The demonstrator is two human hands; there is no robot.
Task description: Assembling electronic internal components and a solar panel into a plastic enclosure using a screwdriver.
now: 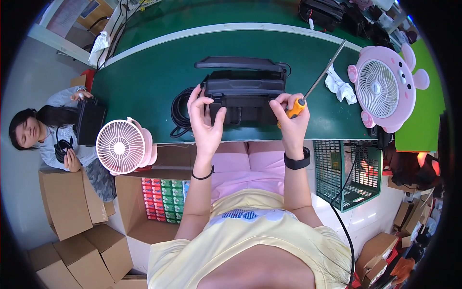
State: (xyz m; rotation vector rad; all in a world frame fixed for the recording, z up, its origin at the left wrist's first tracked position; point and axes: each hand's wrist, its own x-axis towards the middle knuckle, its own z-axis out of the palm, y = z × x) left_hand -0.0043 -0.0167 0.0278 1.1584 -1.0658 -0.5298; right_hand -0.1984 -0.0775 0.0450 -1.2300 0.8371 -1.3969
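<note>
A black plastic device with a handle on top stands on the green table, a coiled black cable at its left. My left hand grips the device's lower left corner, fingers spread over it. My right hand rests against the device's right side and holds a screwdriver with an orange handle; its long metal shaft points up and to the right.
A pink clip fan sits at the table's left front edge, a pink animal-shaped fan at the right, a crumpled white cloth beside it. Another person sits at left with a black device. Cardboard boxes and a green crate stand below.
</note>
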